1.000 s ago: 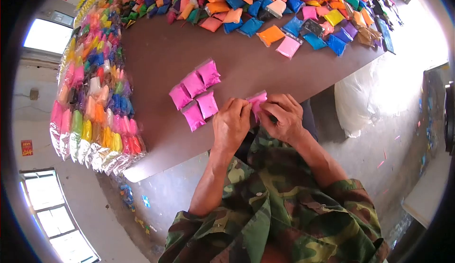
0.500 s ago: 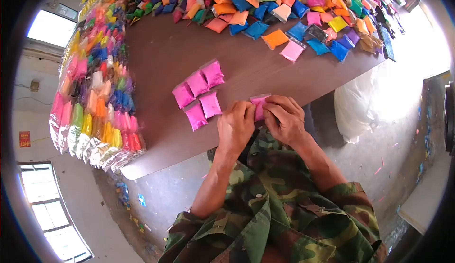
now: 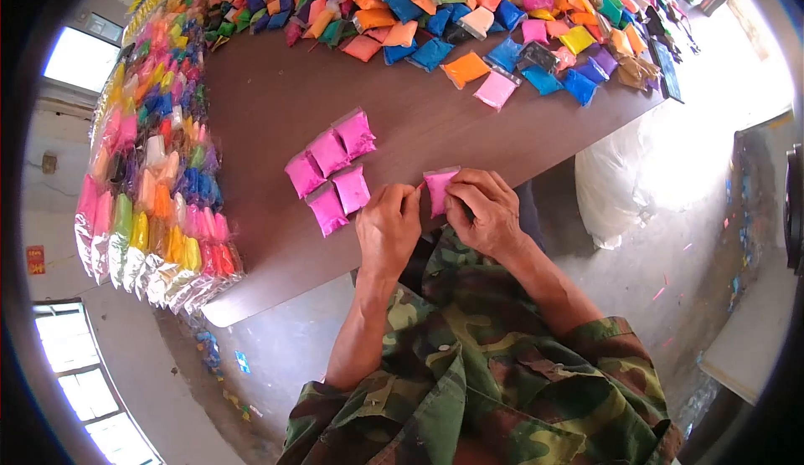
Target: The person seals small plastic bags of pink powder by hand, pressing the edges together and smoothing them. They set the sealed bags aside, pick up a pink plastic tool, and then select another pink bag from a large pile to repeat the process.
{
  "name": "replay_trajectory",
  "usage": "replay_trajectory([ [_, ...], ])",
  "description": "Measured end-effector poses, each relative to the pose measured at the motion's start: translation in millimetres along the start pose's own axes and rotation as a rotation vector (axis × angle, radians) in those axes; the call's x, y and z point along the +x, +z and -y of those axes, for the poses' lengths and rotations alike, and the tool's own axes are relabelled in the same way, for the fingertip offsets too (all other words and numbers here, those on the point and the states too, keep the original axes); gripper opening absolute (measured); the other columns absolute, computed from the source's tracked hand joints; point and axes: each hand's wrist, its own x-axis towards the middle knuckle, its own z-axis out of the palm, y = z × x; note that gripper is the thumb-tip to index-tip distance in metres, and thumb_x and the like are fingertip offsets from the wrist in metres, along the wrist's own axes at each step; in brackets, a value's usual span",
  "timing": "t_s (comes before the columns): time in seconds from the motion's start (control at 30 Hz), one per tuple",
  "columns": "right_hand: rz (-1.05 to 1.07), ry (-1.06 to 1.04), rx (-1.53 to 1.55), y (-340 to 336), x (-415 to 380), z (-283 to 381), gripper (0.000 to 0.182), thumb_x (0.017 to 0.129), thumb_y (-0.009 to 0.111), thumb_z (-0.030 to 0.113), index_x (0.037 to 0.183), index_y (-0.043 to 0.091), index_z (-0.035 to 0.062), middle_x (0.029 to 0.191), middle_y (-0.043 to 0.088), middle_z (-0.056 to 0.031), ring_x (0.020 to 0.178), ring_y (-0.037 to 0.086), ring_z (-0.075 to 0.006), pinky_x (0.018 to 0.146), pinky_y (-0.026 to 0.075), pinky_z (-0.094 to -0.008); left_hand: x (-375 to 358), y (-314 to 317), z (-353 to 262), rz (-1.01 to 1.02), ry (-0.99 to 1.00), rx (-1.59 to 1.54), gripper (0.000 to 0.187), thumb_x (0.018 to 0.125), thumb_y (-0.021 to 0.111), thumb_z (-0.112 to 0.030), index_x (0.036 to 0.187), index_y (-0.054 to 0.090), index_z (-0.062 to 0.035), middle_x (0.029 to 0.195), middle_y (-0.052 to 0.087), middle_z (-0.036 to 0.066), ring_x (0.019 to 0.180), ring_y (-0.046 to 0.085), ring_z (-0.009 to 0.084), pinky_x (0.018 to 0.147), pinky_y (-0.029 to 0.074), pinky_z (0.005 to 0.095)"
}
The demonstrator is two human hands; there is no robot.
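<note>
My right hand (image 3: 486, 214) pinches the right side of a small pink packet (image 3: 439, 190) near the table's front edge. Just left of the packet is my left hand (image 3: 389, 224), its fingers pressed together around something small and reddish at the fingertips, too small to make out. To the left of my hands, several magenta packets (image 3: 328, 154) lie grouped in two rows on the brown table (image 3: 268, 88).
A large heap of colourful packets (image 3: 469, 21) covers the table's far side. Stacked bags of many colours (image 3: 159, 180) line the left edge. A white plastic sack (image 3: 615, 184) stands on the floor at the right, beyond the table edge.
My left hand has moved away from the pink packet, leaving a small gap and showing more of the packet. The whole view has shifted slightly, with the table further left.
</note>
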Motion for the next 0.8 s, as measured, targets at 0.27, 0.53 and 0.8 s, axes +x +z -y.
replay_trajectory([
  [0.27,0.010,0.044,0.006,0,-1,2,0.022,0.079,0.082,0.001,0.099,0.073,0.0046,0.103,0.073,-0.0102,0.090,0.071,-0.0319,0.079,0.058,-0.0404,-18,0,-9,0.004,-0.028,-0.066,0.010,0.093,0.080,-0.005,0.093,0.071,-0.0004,0.083,0.070,0.014,0.070,0.069,0.0290,0.064,0.053,0.0395],
  [0.53,0.022,0.040,-0.007,-1,0,3,0.019,0.082,0.081,0.002,0.099,0.074,0.0033,0.103,0.074,-0.0107,0.090,0.071,-0.0326,0.080,0.058,-0.0409,-20,-14,-22,-0.002,-0.096,-0.137,0.006,0.094,0.075,-0.002,0.100,0.072,-0.0016,0.086,0.070,0.013,0.071,0.069,0.0279,0.064,0.054,0.0390],
  [0.8,0.129,0.014,0.013,-16,9,3,0.027,0.085,0.075,-0.001,0.112,0.075,0.0034,0.109,0.073,-0.0139,0.094,0.071,-0.0354,0.083,0.058,-0.0437,-49,-6,-26,-0.079,-0.047,-0.198,0.013,0.094,0.075,0.001,0.107,0.073,-0.0011,0.087,0.072,0.014,0.070,0.069,0.0252,0.064,0.055,0.0362],
])
